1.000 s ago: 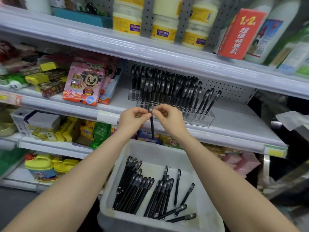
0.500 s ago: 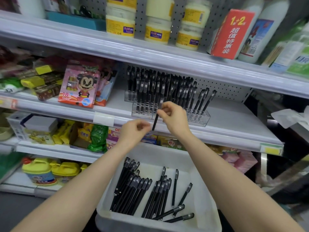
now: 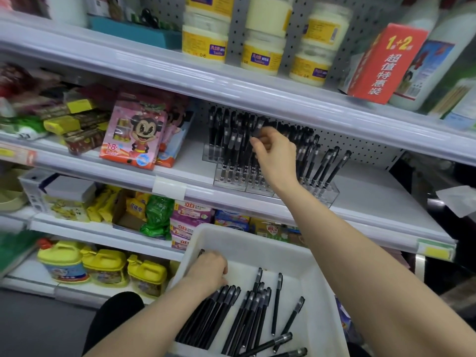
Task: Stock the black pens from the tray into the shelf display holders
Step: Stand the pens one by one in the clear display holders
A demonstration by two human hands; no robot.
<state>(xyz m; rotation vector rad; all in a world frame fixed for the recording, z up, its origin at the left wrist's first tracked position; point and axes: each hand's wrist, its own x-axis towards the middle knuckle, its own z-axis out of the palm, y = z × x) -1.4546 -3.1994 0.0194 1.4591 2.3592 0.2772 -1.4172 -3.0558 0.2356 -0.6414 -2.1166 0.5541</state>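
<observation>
A white tray (image 3: 322,292) at the bottom centre holds several loose black pens (image 3: 247,318). My left hand (image 3: 208,271) is down in the tray's left side, fingers curled over a bunch of pens, and a dark pen end pokes out past its knuckles. On the middle shelf stand clear display holders (image 3: 325,195) packed with upright black pens (image 3: 229,143). My right hand (image 3: 277,155) reaches over those rows and pinches one black pen (image 3: 258,130) by its upper part, upright among the others. Its lower end is hidden behind them.
The upper shelf edge (image 3: 257,99) hangs close above the pen tops. A pink cartoon colour-pen pack (image 3: 134,135) stands left of the holders, with bare shelf to their right. Cream jars (image 3: 262,55) and a red promo box (image 3: 383,65) sit above; snack packs and yellow jugs below.
My left hand let go of the pen and dropped into the tray onto the pens. My right hand carried the pen up and back into the holder rows.
</observation>
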